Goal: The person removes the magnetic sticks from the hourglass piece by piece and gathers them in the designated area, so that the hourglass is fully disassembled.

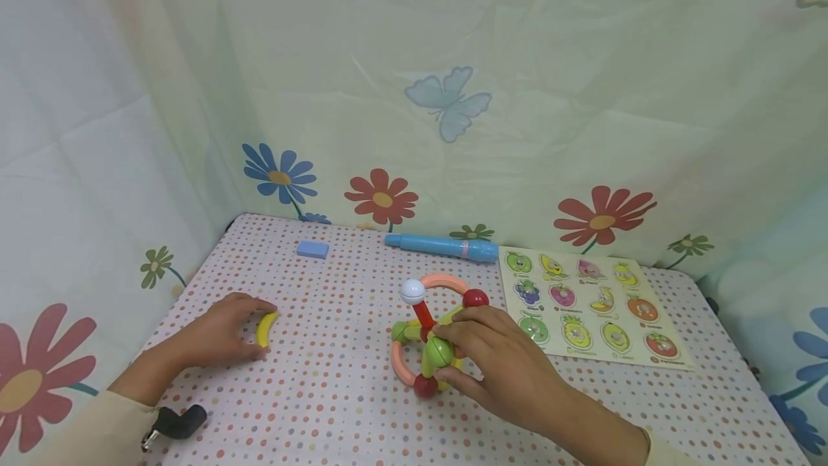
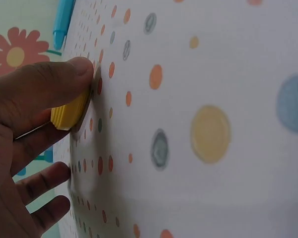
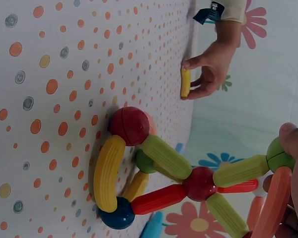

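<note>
At the left of the table my left hand (image 1: 223,333) pinches a short yellow curved rod (image 1: 264,331) by its ends, thumb at one and a finger at the other. The rod lies at the table surface. Right of the middle, my right hand (image 1: 507,369) grips a magnetic stick-and-ball toy build by a green ball (image 1: 440,352). The build joins red and green straight rods, pink and yellow curved rods, and red, green, blue and white balls. Its blue ball (image 3: 117,214) shows only in the right wrist view. Fingers partly cover its near right side.
A blue block (image 1: 313,249) lies at the back left. A blue pen-shaped tube (image 1: 440,246) lies along the back edge. To the right is a fruit puzzle board (image 1: 585,305). A dotted cloth (image 1: 323,394) covers the table, with patterned curtains (image 1: 388,56) behind.
</note>
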The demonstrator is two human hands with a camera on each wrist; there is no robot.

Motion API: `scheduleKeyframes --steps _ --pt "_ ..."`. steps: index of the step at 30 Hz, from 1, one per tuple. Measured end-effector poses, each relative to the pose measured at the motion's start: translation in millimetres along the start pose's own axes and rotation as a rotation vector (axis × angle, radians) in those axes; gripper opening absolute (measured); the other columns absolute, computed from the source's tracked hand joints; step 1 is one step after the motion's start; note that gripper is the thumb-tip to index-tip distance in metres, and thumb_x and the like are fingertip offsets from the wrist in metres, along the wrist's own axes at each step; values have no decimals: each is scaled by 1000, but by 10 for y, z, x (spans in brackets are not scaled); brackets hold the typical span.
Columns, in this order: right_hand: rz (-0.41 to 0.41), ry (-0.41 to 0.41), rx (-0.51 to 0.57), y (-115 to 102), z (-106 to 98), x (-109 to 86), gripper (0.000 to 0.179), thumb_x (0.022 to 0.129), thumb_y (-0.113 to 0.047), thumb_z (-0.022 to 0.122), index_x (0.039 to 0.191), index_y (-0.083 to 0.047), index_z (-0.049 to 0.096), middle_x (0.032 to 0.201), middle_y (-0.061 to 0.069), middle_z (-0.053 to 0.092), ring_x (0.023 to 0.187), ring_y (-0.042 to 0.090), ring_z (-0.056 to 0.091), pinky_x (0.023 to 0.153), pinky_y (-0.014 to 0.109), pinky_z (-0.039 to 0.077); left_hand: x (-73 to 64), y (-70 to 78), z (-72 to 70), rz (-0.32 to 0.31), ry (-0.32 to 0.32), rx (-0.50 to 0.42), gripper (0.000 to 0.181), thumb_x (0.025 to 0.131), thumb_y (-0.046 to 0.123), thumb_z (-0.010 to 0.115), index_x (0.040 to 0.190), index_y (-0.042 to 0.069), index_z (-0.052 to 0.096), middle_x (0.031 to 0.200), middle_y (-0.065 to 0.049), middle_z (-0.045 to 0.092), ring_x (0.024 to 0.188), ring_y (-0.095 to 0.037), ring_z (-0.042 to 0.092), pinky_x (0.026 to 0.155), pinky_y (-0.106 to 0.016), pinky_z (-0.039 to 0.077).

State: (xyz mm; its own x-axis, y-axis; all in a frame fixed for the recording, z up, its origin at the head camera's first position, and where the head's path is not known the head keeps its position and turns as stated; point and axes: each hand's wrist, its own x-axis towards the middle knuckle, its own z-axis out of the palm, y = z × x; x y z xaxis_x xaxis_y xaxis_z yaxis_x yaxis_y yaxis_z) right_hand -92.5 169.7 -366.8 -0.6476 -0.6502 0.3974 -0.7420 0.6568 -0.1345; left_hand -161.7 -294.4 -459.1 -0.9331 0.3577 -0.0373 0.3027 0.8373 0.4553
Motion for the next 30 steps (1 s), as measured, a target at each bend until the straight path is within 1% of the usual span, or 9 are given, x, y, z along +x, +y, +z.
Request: scheduleKeyframes --steps 4,7,10,12,15,17,19,25,30 --pt "-4 9 1 -1 -1 -2 54 85 -46 82 128 -18 66 121 -11 65 121 13 51 103 35 46 -9 0 -3 -10 -5 -8 67 71 34 94 130 16 68 132 -11 61 128 -41 49 100 -62 45" --pt "-5 15 1 -5 -2 -5 55 84 -45 83 129 -18 66 121 -11 65 121 13 51 103 36 46 -17 13 2 -12 -12 -30 71 71 34 94 133 16 66 135 -11 60 130 -41 47 100 -64 44" --pt "-5 18 0 -8 -3 -11 55 83 -44 84 128 -18 66 120 -11 65 121 13 51 104 36 44 -28 35 10 0 -13 -28 78 71 33 94 139 16 61 142 -11 57 134 -42 43 104 -67 38" --pt "-3 18 -3 -9 -5 -16 54 85 -47 82 128 -18 66 120 -11 65 122 13 51 105 36 43 -30 74 7 16 -3 -15 82 71 33 94 143 17 58 148 -12 53 137 -43 40 106 -70 32" --pt "-2 20 -5 -9 -6 -25 53 90 -53 75 128 -18 66 120 -11 65 123 14 51 105 36 43 -12 184 -7 41 25 2 85 73 33 93 146 18 53 153 -14 47 141 -44 37 108 -72 24" --pt "-1 22 -9 -9 -6 -32 53 92 -57 69 128 -19 65 121 -11 65 123 14 50 105 36 42 18 307 -19 61 47 -2 82 76 32 92 147 18 52 154 -14 46 142 -43 36 109 -72 23" --pt "-2 28 -10 -10 -5 -38 53 93 -59 67 128 -19 65 121 -11 65 123 14 50 106 36 41 56 465 -29 97 73 -18 78 80 30 89 147 16 52 153 -13 47 142 -42 38 110 -70 25" --pt "-18 47 -17 -19 2 -40 52 94 -58 67 130 -20 65 122 -11 65 123 14 51 107 34 39 171 1034 -61 246 155 -74 61 93 24 78 146 12 51 149 -7 52 139 -32 46 109 -57 40" --pt "-18 50 -21 -27 0 -37 52 93 -57 68 130 -21 65 123 -11 65 123 14 51 106 34 40 247 1444 -31 315 218 -130 57 96 23 74 148 16 50 147 -1 54 126 -22 56 101 -50 49"
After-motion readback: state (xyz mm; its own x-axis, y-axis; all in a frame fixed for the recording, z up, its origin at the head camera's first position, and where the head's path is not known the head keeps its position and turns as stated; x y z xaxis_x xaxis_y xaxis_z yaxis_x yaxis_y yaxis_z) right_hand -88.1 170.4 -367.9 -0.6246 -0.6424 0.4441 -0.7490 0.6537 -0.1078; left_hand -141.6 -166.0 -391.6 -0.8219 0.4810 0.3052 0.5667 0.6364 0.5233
